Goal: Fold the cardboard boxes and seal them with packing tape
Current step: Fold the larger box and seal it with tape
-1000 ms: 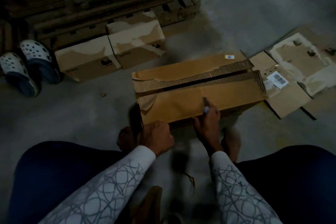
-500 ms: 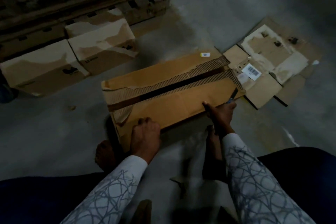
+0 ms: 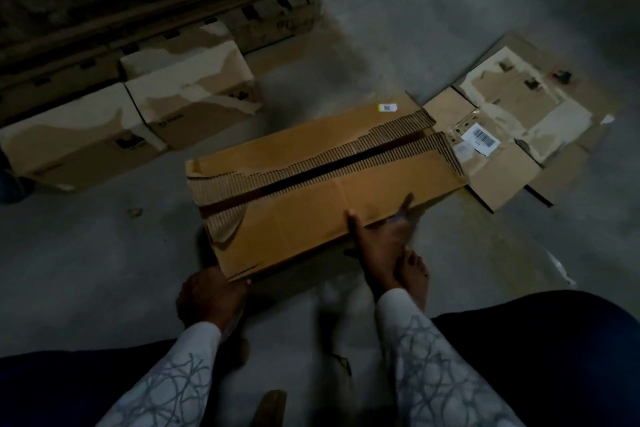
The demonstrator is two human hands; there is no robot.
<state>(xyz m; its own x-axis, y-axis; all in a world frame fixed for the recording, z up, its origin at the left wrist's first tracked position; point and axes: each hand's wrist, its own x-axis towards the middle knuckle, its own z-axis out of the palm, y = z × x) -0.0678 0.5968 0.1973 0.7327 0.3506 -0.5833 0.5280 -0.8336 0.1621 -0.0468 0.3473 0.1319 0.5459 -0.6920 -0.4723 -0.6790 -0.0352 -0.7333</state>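
Note:
A long brown cardboard box lies on the concrete floor in front of me. Its two top flaps are folded down with a dark gap between them, and their torn edges show bare corrugation. My left hand grips the box's near left corner, fingers curled under the edge. My right hand is at the near long edge, thumb on the flap, holding a thin dark tool that is too blurred to identify. No tape roll is in view.
Two folded boxes stand at the back left before a dark wooden pallet. Flattened cardboard with a barcode label lies to the right. My bare foot rests beside the right hand.
My left hand slid from the near edge's middle down to the box's near left corner. My right hand moved a little left along the near edge. The view shifted right since the first frame.

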